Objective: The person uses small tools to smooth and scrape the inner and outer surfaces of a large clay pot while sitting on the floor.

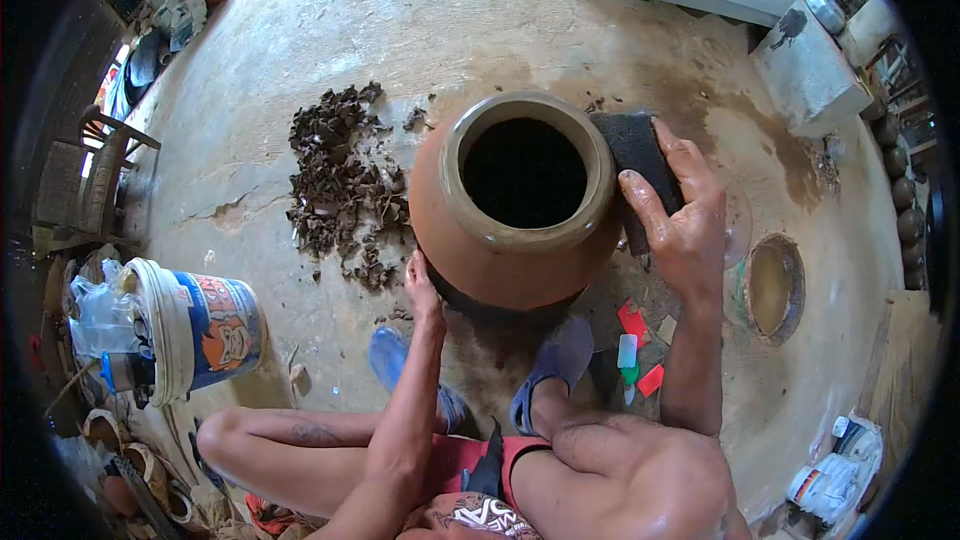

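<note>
A large round clay pot [515, 265] stands in front of me, brown with a paler, shiny rim. Its wide mouth is dark inside. My right hand [685, 205] grips a black sponge-like block [632, 150] by its edge and holds it against the pot's right side, close below the rim. Low on the pot's left side, my left hand [421, 288] is pressed to the wall with its fingers together; part of them is hidden by the pot's curve. Both blue clogs [563, 350] are planted just before the pot.
Dark clay scraps [335, 175] lie heaped left of the pot. Small red, green and white flat pieces [632, 325] lie near my right forearm. A round water-filled basin [772, 288] is at the right. A printed bucket [215, 330] stands at the left, a grey block [812, 70] at the far right.
</note>
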A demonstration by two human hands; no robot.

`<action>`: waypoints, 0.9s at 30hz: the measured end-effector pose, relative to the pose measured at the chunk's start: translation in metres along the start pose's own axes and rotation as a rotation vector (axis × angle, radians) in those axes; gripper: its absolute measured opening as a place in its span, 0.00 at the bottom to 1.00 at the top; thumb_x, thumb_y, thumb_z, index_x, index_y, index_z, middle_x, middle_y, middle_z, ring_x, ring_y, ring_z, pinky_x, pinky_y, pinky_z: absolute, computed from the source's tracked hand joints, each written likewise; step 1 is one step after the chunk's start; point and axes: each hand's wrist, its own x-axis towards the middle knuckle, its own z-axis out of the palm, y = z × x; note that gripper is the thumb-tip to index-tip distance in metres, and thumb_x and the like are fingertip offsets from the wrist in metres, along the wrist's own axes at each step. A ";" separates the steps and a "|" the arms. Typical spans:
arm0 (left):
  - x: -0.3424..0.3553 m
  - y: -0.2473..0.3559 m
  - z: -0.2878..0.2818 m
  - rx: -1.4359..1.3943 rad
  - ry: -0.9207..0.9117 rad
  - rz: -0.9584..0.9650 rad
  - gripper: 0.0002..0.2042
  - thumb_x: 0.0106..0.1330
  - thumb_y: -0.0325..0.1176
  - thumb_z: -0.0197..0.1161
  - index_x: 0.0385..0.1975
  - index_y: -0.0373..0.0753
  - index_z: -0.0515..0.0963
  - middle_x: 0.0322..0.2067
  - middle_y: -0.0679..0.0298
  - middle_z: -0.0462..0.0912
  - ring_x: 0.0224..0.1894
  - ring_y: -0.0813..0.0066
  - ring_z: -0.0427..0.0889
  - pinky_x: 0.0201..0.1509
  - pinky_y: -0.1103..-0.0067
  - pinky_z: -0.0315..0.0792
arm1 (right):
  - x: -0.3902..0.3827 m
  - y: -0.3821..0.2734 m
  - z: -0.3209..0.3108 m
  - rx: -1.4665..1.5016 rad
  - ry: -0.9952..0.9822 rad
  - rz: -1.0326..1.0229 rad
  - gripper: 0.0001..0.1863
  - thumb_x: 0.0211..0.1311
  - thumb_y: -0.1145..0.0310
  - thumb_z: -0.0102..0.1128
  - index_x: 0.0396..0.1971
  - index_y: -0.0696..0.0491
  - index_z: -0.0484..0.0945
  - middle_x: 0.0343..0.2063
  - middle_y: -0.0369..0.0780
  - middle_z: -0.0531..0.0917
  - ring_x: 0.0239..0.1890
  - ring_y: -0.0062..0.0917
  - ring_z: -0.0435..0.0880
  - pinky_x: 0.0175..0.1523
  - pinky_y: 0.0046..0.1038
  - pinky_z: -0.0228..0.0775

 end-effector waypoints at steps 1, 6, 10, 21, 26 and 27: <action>0.016 0.001 -0.014 -0.031 0.033 0.119 0.38 0.78 0.65 0.51 0.59 0.26 0.75 0.45 0.46 0.87 0.28 0.66 0.88 0.25 0.70 0.77 | 0.000 -0.004 0.008 -0.004 0.012 0.015 0.28 0.60 0.72 0.71 0.61 0.61 0.80 0.47 0.49 0.85 0.49 0.41 0.86 0.58 0.37 0.76; -0.119 -0.006 0.040 0.244 -0.117 -0.541 0.34 0.81 0.62 0.47 0.61 0.31 0.75 0.48 0.39 0.87 0.41 0.59 0.90 0.41 0.64 0.83 | -0.012 0.010 0.001 -0.107 -0.006 0.036 0.28 0.59 0.73 0.70 0.62 0.58 0.80 0.49 0.50 0.83 0.51 0.44 0.85 0.59 0.40 0.76; -0.079 -0.005 0.026 0.094 -0.192 -0.483 0.28 0.79 0.56 0.54 0.55 0.31 0.78 0.43 0.48 0.87 0.35 0.63 0.90 0.34 0.69 0.81 | -0.014 0.009 -0.001 -0.134 -0.012 -0.001 0.29 0.58 0.74 0.70 0.62 0.55 0.80 0.49 0.50 0.81 0.51 0.46 0.84 0.59 0.41 0.76; -0.136 -0.014 0.025 0.012 -0.346 -0.761 0.27 0.81 0.56 0.51 0.54 0.34 0.76 0.49 0.47 0.86 0.44 0.58 0.90 0.39 0.65 0.84 | -0.040 -0.003 -0.011 -0.124 0.015 0.018 0.33 0.54 0.75 0.72 0.64 0.52 0.79 0.51 0.51 0.78 0.53 0.51 0.81 0.59 0.43 0.75; 0.007 0.010 0.006 -0.065 -0.137 0.021 0.19 0.79 0.45 0.59 0.56 0.34 0.76 0.48 0.54 0.84 0.46 0.59 0.89 0.45 0.68 0.81 | -0.049 -0.011 -0.005 -0.070 0.050 0.032 0.33 0.53 0.75 0.72 0.63 0.53 0.78 0.52 0.51 0.77 0.54 0.50 0.81 0.60 0.44 0.74; 0.036 0.009 -0.010 0.035 -0.125 0.179 0.21 0.80 0.47 0.56 0.57 0.33 0.76 0.48 0.53 0.84 0.46 0.57 0.88 0.47 0.67 0.81 | -0.051 -0.013 0.002 -0.003 0.062 0.040 0.33 0.53 0.75 0.73 0.63 0.53 0.78 0.52 0.51 0.77 0.54 0.50 0.81 0.60 0.44 0.74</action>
